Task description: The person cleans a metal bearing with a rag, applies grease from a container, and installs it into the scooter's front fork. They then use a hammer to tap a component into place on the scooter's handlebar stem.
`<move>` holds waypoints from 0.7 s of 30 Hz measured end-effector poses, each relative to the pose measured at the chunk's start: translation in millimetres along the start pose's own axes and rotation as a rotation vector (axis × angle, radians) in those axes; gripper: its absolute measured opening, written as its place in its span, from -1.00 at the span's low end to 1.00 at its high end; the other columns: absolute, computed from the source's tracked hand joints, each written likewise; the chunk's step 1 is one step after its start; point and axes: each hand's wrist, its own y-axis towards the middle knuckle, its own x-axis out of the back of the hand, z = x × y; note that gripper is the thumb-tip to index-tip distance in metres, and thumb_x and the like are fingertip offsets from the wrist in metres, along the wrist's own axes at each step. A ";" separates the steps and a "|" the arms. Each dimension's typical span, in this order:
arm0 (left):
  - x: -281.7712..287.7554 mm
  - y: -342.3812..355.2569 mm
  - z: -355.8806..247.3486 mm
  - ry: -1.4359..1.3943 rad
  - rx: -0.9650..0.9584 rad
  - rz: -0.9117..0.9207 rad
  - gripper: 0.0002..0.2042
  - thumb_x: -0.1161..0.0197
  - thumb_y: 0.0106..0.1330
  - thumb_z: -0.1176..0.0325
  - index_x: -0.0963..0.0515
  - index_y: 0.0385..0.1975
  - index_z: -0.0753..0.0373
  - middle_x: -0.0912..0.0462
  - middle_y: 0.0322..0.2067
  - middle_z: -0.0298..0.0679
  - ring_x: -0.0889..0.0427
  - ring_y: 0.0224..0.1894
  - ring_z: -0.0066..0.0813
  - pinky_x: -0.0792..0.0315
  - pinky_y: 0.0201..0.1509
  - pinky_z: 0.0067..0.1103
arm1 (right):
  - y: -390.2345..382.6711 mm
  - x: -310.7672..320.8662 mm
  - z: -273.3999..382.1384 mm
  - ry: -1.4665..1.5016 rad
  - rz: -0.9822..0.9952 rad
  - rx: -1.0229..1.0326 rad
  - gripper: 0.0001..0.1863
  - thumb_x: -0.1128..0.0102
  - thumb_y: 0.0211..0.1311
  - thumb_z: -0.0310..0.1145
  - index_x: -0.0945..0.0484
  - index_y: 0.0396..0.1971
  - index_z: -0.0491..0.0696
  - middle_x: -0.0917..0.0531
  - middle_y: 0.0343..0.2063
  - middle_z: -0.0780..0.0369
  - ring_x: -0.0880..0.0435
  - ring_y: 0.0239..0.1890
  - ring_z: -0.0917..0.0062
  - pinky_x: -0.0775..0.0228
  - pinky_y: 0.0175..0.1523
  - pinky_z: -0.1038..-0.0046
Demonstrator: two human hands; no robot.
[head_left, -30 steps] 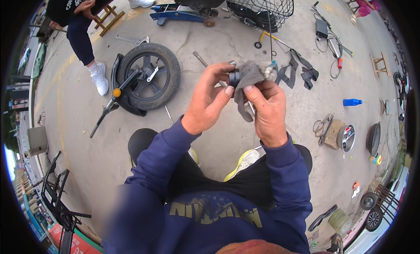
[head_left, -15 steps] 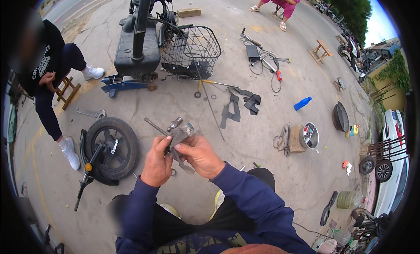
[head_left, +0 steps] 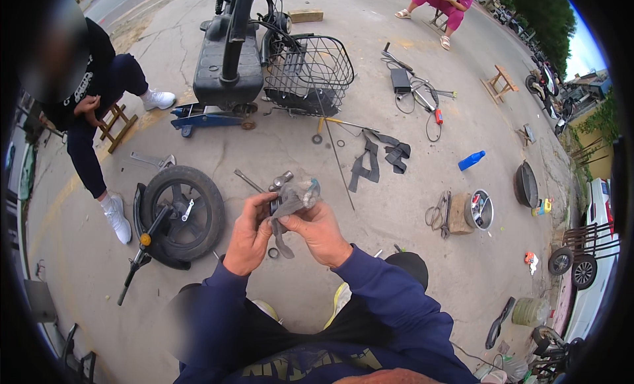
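Observation:
In front of me, my left hand (head_left: 249, 238) and my right hand (head_left: 318, 237) are closed with a crumpled grey rag (head_left: 284, 220) between them. My right thumb and fingers pinch the cloth, and one end hangs below. At my left fingertips a small dark part shows against the rag, mostly hidden. Just beyond my hands lie a hammer (head_left: 282, 180), a thin metal rod (head_left: 247, 180) and a clear, wrinkled plastic item (head_left: 309, 188). A small dark ring (head_left: 273, 253) is on the ground below my hands.
A wheel with fork (head_left: 210, 212) lies left, near a seated person. Beyond stands a scooter frame with wire basket (head_left: 310, 73) on a blue jack (head_left: 205, 119). Right are pliers (head_left: 438, 215), a metal bowl of small items (head_left: 489, 211), a blue bottle (head_left: 471, 160) and black strips (head_left: 364, 166).
The scene has shifted right in view as my head turned slightly left. My hands stay together on the rag; my left fingers have moved a little, and more of the dark part shows.

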 end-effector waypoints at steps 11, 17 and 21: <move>20.2 -7.2 -0.5 0.442 -0.107 0.010 -0.56 -0.23 0.38 0.46 -0.34 0.23 0.27 -0.54 -0.05 -0.06 -0.58 -0.03 -0.08 -0.45 0.06 -0.35 | -2.0 2.5 -21.8 0.272 0.061 -0.083 -0.70 -0.17 0.45 -0.40 -0.52 0.10 -0.15 -0.64 0.05 0.22 -0.59 0.10 0.50 -0.37 0.25 0.38; 12.1 -13.2 3.8 0.159 -0.189 -0.013 -0.57 -0.17 0.45 0.49 -0.29 0.28 0.23 -0.54 0.07 -0.06 -0.57 0.13 -0.17 -0.42 0.21 -0.36 | -15.8 -14.5 -11.7 0.024 0.042 0.110 -0.78 -0.22 0.43 -0.44 -0.59 -0.01 -0.17 -0.68 -0.08 0.25 -0.63 -0.07 0.55 -0.42 0.09 0.49; 1.6 -12.6 12.8 -0.092 -0.132 -0.059 -0.65 -0.02 0.60 0.28 -0.26 0.29 0.20 -0.52 -0.04 -0.23 -0.51 -0.13 -0.58 -0.44 -0.04 -0.51 | -21.0 -16.9 -8.9 -0.408 0.044 0.318 -0.81 -0.29 0.39 -0.45 -0.63 -0.08 -0.18 -0.70 -0.17 0.27 -0.62 -0.14 0.61 -0.43 0.01 0.51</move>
